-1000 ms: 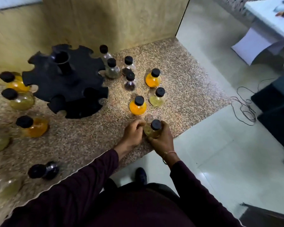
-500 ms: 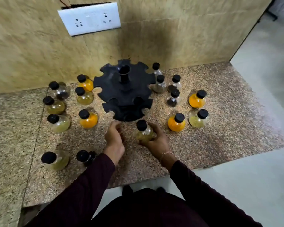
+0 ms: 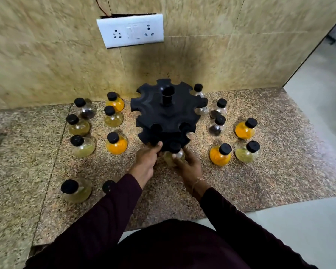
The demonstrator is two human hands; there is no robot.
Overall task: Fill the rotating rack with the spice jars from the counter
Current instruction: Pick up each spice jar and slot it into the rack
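Right hand [image 3: 188,166] is wrapping its fingers around a pale-yellow spice jar [image 3: 173,155], holding it by the round glass belly right at the rack's near lower edge; black cap is sitting up against a lower-tier notch. Left hand [image 3: 146,158] is half curled, thumb and fingertips pressing on the rack [image 3: 166,118] rim just left of that jar, holding nothing else. Rack is matte black plastic, two scalloped tiers, centre post, all visible slots empty. Other jars are standing on the speckled granite bench [image 3: 279,181] either side: bulbous clear glass, black caps, orange, yellow-green or dark contents. One is lying half hidden behind the left sleeve [image 3: 109,210].
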